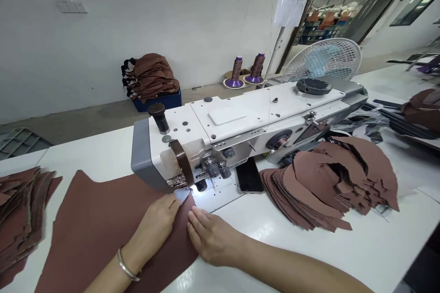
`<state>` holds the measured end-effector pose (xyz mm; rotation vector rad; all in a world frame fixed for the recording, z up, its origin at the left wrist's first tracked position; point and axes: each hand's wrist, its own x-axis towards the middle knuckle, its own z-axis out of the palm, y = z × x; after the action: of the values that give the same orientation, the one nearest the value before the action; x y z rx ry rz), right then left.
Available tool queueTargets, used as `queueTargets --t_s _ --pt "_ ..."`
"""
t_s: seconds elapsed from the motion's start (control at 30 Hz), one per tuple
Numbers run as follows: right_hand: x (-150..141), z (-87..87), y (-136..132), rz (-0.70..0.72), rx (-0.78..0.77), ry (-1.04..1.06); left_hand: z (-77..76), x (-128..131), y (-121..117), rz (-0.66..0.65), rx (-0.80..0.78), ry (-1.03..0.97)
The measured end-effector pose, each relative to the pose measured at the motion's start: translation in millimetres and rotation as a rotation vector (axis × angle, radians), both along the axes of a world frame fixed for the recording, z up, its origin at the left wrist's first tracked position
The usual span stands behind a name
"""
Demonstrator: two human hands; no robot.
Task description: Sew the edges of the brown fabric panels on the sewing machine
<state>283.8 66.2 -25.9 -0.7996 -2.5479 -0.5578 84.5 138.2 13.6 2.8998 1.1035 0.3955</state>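
A large brown leather-like sheet [103, 219] lies flat on the white table, with its right edge at the needle area of a white sewing machine [227, 123]. My left hand [158, 217], with a silver bangle at the wrist, rests over the sheet, its fingers closed on a small pale blue piece [182, 195] close to the presser foot. My right hand [213, 236] lies along the sheet's right edge, fingers stretched out and close together. Its thumb is not clearly visible. The machine's lamp lights the spot just beside the fingertips.
A phone [249, 176] lies against the machine base. Cut brown pieces are stacked right [323, 183] and left [24, 219]. Two thread cones [236, 71] and a fan [323, 59] stand behind. A blue crate [160, 100] heaped with brown material sits by the wall.
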Motion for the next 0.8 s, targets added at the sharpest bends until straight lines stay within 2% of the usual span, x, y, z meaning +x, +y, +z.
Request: queueTargets --t_s 0.23,0.5,0.67,0.8 --pt "-6 -1.6 6 -0.011 0.062 0.083 -5.5 30 -17 0.033 0.036 0.069" --pt "-13 -5.7 4 -0.021 0.041 0.164 -5.0 49 -13 0.155 -0.021 0.2" --pt "-15 -0.9 -2 -0.046 0.106 0.134 -17.5 37 -14 0.188 -0.061 0.092" --pt "-19 7.7 -2 -0.032 0.178 0.032 -11.7 22 -14 0.16 -0.162 0.035"
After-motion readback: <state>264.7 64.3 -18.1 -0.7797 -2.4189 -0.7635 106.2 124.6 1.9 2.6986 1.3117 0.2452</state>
